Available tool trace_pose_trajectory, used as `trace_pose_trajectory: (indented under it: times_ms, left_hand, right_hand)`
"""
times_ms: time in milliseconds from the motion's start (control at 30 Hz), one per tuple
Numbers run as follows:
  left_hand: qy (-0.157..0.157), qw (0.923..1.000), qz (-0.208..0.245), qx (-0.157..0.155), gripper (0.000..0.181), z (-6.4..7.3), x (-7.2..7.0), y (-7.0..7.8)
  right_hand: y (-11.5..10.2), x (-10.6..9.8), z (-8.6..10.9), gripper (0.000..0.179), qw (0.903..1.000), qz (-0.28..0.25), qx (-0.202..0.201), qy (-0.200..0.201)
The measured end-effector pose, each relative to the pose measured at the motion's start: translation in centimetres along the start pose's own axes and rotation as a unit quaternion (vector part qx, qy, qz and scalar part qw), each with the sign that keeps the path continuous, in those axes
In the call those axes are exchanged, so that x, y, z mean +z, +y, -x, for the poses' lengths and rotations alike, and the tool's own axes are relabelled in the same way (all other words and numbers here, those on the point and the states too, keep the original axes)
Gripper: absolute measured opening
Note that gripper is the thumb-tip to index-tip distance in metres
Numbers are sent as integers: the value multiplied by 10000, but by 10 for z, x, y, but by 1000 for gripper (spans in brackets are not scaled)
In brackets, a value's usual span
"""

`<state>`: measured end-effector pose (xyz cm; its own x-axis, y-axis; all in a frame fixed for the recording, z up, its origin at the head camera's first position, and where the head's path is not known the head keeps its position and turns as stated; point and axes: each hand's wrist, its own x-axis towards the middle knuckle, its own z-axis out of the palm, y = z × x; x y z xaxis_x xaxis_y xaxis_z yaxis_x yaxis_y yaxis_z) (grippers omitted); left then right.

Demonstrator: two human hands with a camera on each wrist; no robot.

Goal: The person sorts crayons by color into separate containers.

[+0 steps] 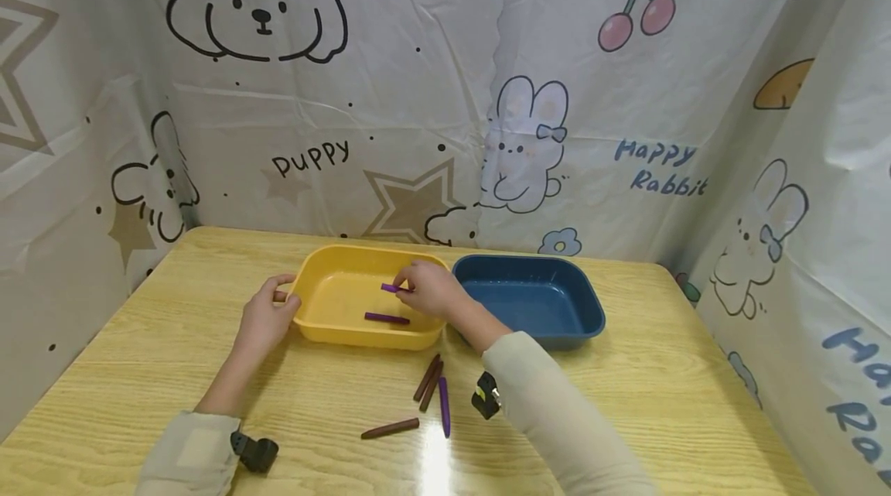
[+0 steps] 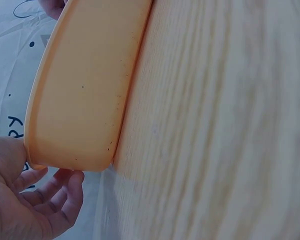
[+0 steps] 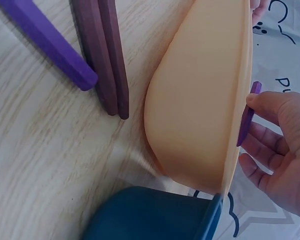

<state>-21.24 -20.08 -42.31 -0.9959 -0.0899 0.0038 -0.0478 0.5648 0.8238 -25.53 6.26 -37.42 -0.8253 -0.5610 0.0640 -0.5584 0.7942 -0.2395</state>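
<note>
Left hand (image 1: 267, 309) grips the yellow tray (image 1: 369, 338), right hand (image 1: 430, 291) pinches a crayon (image 3: 247, 122); the right arm (image 1: 550, 411) blocks the blue tray's (image 1: 539, 306) corner, fingers (image 3: 266, 138) partly hiding the crayon.

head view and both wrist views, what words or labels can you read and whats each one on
"PUPPY": back of the printed cloth
"Happy Rabbit": same cloth, farther right
"Ha", "Ra": cloth at far right, cut off by the picture edge
"Pu": cloth in the right wrist view, word incomplete
Left wrist view: cloth lettering partly hidden, not fully readable
Crayons, yellow tray, blue tray: no readable text
</note>
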Motion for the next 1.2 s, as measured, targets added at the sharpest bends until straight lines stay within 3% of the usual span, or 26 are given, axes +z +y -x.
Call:
trace_pose_trajectory:
  times_ms: [333,600,1200]
  left_hand:
    - [91,10000,-28,29,49,-4,1,-4]
    - [89,9999,-52,-27,50,-4,1,-4]
    - [89,9999,-99,25,50,-2,2,-4]
  right_hand:
    - [4,4,2,18,9997,-208,115,-4]
    - [3,3,13,23,9968,-781,156,79]
    - [2,-4,36,22,9950,-953,135,260]
